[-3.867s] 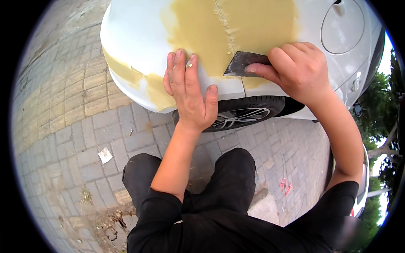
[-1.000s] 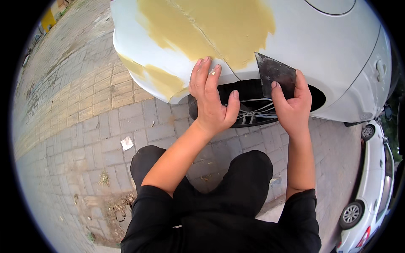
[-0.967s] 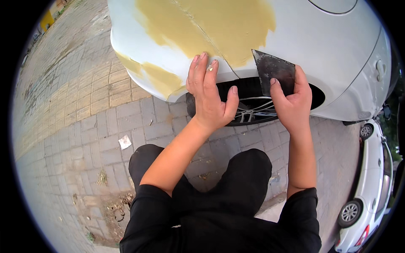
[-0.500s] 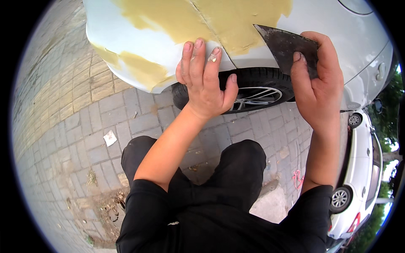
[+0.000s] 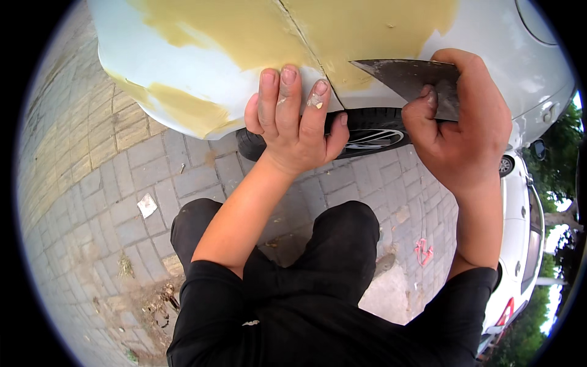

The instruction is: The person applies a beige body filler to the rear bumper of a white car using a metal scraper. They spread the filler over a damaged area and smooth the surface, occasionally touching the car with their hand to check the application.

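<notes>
A white car body (image 5: 156, 61) fills the top of the view, with tan body filler (image 5: 244, 33) spread over both sides of a panel seam (image 5: 301, 38). My left hand (image 5: 290, 125) lies against the lower edge of the panel, fingers stretched out, filler residue on the fingertips. Between thumb and fingers, my right hand (image 5: 469, 125) grips a dark, flat metal scraper (image 5: 400, 74). The scraper's pointed corner reaches left over the filler's lower edge; whether it touches is unclear. Below the panel the car's wheel (image 5: 374, 139) shows, partly covered by both hands.
Grey paving bricks (image 5: 202, 174) cover the ground under my bent knees. A pale stone block (image 5: 386, 292) and pink string (image 5: 422, 252) lie to the right of my legs. A white scrap (image 5: 147, 206) lies at left. Another white car (image 5: 518, 244) is parked at far right.
My right hand has tilted the scraper, so its long edge lies more level and its tip sits farther left and lower. My left hand remains on the panel. The view has shifted slightly.
</notes>
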`<state>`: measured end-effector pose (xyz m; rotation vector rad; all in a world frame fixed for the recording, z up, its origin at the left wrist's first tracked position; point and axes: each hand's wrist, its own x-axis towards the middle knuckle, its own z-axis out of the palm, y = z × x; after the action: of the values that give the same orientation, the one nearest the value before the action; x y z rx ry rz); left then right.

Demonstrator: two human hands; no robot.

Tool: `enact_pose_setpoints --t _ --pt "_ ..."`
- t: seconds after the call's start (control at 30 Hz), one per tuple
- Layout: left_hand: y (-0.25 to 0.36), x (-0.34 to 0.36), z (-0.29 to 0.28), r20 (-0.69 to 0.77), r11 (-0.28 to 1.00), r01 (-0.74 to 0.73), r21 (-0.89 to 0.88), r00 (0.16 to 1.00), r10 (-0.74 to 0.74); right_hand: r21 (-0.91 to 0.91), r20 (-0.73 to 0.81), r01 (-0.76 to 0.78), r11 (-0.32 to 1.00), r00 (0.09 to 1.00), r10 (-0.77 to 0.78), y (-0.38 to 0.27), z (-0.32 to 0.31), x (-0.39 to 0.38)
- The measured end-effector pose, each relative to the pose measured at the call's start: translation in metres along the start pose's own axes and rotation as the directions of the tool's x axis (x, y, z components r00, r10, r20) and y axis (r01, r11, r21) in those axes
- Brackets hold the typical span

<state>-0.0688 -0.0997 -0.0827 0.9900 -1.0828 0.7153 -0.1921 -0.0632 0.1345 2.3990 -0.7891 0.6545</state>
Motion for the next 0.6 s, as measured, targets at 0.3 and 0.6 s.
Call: enact_pose_setpoints --t 0.3,0.6 --pt "0.007 0.001 0.004 0.029 0.973 -0.018 0.229 1.000 0.011 -0.050 0.015 0.039 0.998 0.999 -0.038 -0.006 0.000 0.003" --pt "0.004 -0.002 0.011 -0.076 0.995 0.022 0.093 0.997 -0.015 -0.053 0.116 -0.188 0.981 0.974 0.193 -0.004 -0.012 -0.001"
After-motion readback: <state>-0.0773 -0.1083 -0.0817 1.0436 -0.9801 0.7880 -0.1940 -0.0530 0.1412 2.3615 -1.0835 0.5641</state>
